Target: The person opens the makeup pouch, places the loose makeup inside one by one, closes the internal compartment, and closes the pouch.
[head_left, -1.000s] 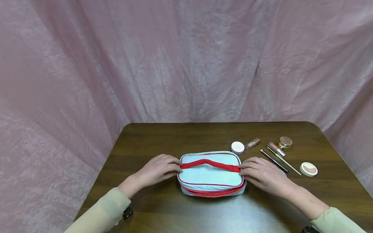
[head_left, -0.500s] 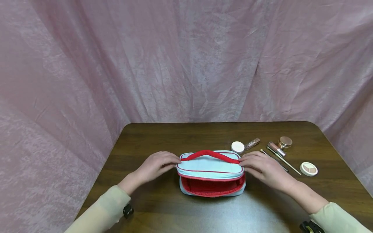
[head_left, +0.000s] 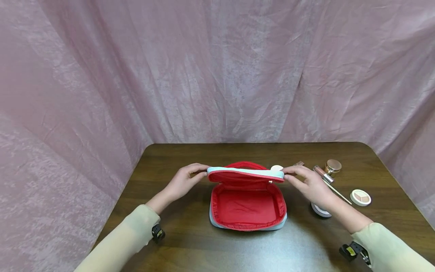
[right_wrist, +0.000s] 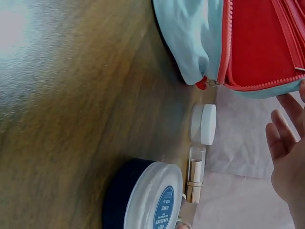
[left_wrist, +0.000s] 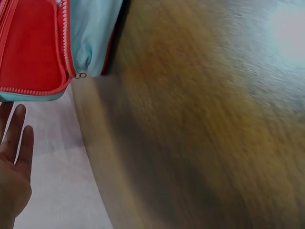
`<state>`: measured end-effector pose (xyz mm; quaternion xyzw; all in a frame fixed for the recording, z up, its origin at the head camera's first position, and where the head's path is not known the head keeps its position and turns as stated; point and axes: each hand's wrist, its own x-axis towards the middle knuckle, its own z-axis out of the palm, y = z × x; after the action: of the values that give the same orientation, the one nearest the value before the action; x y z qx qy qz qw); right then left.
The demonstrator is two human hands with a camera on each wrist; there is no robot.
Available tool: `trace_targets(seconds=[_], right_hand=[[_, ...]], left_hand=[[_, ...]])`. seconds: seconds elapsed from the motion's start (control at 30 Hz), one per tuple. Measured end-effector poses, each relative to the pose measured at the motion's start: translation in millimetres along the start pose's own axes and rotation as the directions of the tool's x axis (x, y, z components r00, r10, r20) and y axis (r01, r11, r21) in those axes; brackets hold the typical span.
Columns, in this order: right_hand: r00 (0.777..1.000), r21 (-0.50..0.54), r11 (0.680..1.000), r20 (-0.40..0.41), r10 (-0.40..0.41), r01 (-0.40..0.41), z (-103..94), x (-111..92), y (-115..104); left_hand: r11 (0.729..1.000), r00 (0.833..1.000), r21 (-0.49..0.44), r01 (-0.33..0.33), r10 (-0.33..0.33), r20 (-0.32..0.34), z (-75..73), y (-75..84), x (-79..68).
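Bag lid (head_left: 244, 173) raised since earlier; left hand (head_left: 181, 183), right hand (head_left: 312, 185) pinch its ends.
Tub (right_wrist: 143, 191): blue label (right_wrist: 164, 208), print too blurred.

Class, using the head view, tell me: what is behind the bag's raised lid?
Behind the lid, part of the red handle and the top of a white jar show. The lid covers their lower parts, so those cannot be seen.
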<state>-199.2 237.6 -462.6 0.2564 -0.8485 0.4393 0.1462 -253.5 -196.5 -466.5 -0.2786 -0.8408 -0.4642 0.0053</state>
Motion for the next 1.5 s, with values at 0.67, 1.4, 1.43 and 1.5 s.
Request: trace_targets(seconds=[0.67,1.4,1.43,1.5], right_hand=[[0.967,-0.033,0.966,-0.012,0.254,-0.255,-0.6,26,14],[0.957,-0.074,0.955,0.013,0.288,-0.287,11.0,62,21],[0.955,-0.054,0.954,0.032,0.296,-0.294,11.4,64,21],[0.946,-0.015,0.948,0.067,0.318,-0.318,12.6,66,22]], left_hand=[[0.975,0.986,-0.196,0.104,-0.126,-0.106,10.1,-6.2,33.8],[0.871,0.940,-0.413,0.267,-0.330,-0.088,21.8,-19.4,62.7],[0.865,0.935,-0.418,0.279,-0.343,-0.085,21.6,-19.8,63.7],[0.855,0.925,-0.421,0.301,-0.369,-0.089,20.9,-20.8,65.2]])
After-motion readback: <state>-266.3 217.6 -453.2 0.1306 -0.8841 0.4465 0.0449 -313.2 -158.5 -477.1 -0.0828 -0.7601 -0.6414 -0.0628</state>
